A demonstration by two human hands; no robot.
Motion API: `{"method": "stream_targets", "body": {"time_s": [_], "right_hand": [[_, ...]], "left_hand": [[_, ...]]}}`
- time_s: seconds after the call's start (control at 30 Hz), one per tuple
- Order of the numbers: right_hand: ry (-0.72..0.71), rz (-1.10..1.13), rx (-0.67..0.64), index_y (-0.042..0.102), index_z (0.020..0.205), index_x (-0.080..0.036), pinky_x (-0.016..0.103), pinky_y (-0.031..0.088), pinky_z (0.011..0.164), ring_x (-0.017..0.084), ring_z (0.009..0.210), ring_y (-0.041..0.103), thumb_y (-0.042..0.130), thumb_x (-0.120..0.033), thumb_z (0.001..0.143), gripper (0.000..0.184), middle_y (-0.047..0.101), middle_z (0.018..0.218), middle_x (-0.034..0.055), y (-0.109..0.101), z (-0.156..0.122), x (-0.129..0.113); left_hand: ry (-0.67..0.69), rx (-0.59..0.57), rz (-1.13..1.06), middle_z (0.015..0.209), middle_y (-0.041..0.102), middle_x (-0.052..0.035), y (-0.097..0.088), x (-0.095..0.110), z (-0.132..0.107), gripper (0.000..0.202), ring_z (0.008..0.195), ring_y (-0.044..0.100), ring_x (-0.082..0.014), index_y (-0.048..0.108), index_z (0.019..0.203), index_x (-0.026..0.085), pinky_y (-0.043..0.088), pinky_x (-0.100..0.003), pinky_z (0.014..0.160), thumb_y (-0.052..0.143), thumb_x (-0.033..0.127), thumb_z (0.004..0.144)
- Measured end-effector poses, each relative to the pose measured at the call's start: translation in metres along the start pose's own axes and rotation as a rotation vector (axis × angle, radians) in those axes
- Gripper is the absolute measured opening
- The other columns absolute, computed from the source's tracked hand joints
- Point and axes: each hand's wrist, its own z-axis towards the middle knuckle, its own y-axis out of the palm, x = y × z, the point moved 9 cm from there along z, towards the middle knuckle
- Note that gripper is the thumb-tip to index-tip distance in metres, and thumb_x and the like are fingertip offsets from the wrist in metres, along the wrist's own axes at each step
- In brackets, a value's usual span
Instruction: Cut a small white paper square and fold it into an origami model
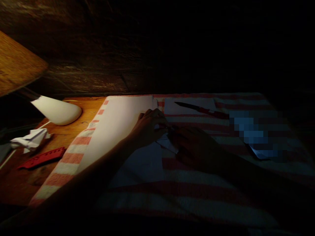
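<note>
My left hand (150,127) reaches in over a large white sheet of paper (105,137), its fingers bent and closed at the edge of a small folded paper (168,145). From the right, my right hand (194,144) meets it, its fingers closed on the same paper. Deep shadow hides most of the right fingers. Both hands rest low, close to the striped cloth (197,193). Beyond them a knife (189,105) with a dark blade and a red handle lies across another piece of white paper (169,106).
At the left stands a lamp with a white base (59,110) and a tan shade (19,62). A crumpled white paper (31,139) and a long red object (43,158) lie on the wooden table (90,103). A pixelated bluish thing (253,134) lies at the right. A dark wall rises behind.
</note>
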Motion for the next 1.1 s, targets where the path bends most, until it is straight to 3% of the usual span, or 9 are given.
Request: {"method": "stream_targets", "body": {"time_s": [0.33, 0.53, 0.87, 1.1], "right_hand": [[-0.03, -0.033, -0.015, 0.053, 0.144, -0.015, 0.051, 0.043, 0.111, 0.031, 0.135, 0.048, 0.059, -0.026, 0.092, 0.054, 0.057, 0.148, 0.0119, 0.001, 0.002, -0.001], [-0.028, -0.051, -0.021, 0.055, 0.142, -0.014, 0.051, 0.043, 0.11, 0.032, 0.134, 0.049, 0.06, -0.03, 0.092, 0.053, 0.058, 0.146, 0.0122, -0.001, 0.002, 0.0], [-0.036, -0.07, 0.0, 0.057, 0.141, -0.014, 0.051, 0.044, 0.108, 0.033, 0.134, 0.049, 0.059, -0.029, 0.092, 0.051, 0.057, 0.147, 0.0132, -0.002, 0.001, -0.002], [-0.038, -0.079, 0.001, 0.048, 0.15, -0.015, 0.05, 0.044, 0.107, 0.032, 0.136, 0.047, 0.058, -0.03, 0.094, 0.059, 0.054, 0.152, 0.0108, -0.001, 0.0, -0.001]], "left_hand": [[-0.042, -0.078, -0.042, 0.118, 0.06, -0.004, 0.006, -0.004, 0.002, 0.018, 0.114, 0.052, -0.0287, 0.071, 0.104, 0.027, 0.036, -0.05, 0.098, 0.069, 0.024, 0.086], [-0.062, -0.125, -0.045, 0.118, 0.058, -0.005, 0.006, -0.001, 0.001, 0.032, 0.115, 0.05, -0.0307, 0.068, 0.107, 0.026, 0.036, -0.053, 0.099, 0.076, 0.028, 0.076], [-0.159, -0.188, -0.047, 0.117, 0.056, -0.003, 0.013, -0.004, 0.01, 0.031, 0.117, 0.047, -0.0309, 0.069, 0.103, 0.028, 0.035, -0.053, 0.102, 0.078, 0.029, 0.073], [-0.19, -0.239, -0.079, 0.12, 0.056, -0.0019, 0.014, -0.007, 0.011, 0.026, 0.121, 0.046, -0.0301, 0.071, 0.1, 0.029, 0.033, -0.053, 0.104, 0.073, 0.018, 0.076]]}}
